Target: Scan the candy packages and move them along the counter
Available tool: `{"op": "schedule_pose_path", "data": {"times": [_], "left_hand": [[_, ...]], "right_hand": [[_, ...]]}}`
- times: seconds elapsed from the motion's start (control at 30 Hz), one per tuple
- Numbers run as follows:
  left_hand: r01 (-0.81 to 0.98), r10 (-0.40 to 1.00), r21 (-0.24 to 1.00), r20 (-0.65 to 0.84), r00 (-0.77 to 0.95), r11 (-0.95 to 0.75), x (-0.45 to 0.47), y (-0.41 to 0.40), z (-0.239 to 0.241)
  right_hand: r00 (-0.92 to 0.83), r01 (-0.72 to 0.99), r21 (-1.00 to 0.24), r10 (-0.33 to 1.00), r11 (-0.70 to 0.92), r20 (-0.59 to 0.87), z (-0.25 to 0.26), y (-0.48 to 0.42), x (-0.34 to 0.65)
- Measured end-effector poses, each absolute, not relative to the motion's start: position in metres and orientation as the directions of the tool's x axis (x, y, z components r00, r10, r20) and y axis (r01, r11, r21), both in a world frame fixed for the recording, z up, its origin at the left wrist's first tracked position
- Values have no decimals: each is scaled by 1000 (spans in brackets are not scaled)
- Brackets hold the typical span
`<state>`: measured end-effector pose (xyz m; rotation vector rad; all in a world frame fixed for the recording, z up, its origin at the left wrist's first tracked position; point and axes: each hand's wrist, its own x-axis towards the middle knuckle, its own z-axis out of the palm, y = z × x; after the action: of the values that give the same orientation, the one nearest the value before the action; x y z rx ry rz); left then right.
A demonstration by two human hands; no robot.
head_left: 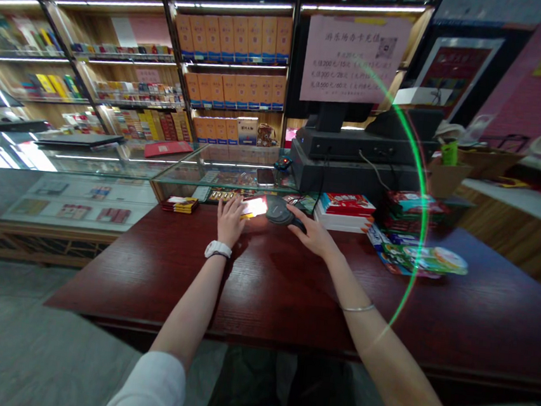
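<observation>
My right hand (314, 234) is wrapped round the handle of a dark barcode scanner (279, 210), whose head points left. My left hand (231, 221), with a white watch on its wrist, grips a small flat packet (254, 207) at its left end. Bright light from the scanner washes out most of the packet's face; some yellow shows along its lower edge. Packet and scanner head are close together over the far part of the dark red wooden desk (262, 285). Left of my left hand lies a low stack of red and yellow packets (180, 204).
Red and white boxes (346, 211) are stacked right of the scanner, beside colourful snack bags (418, 255). Behind stand a glass display case (227, 160) with a phone (266, 177) on it, and a till monitor (351, 61) covered by a paper sign. Shelves of boxes line the wall.
</observation>
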<state>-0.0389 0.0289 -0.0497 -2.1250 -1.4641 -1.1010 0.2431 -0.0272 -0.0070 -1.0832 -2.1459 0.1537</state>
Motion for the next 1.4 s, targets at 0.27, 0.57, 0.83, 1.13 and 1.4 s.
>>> {"op": "schedule_pose_path", "data": {"times": [0.27,0.57,0.83,1.13,1.4], "left_hand": [[908,651,140,740,169,-395,-37,26,-47],[906,656,147,736,168,-397,-36,26,-47],[898,652,187,746,135,-399,-34,25,-44],[890,644,198,754,129,-411,-32,25,-42],[893,633,180,762,138,-412,-32,26,-43]], "right_hand": [[-410,647,-391,731,655,546,-6,-29,242],[-441,710,-268,708,651,552,-12,-27,237],[-490,752,-126,676,647,551,-30,-15,238],[-563,783,-24,723,622,400,-49,-7,238],[-565,799,-9,755,601,333,-54,-6,236]]}}
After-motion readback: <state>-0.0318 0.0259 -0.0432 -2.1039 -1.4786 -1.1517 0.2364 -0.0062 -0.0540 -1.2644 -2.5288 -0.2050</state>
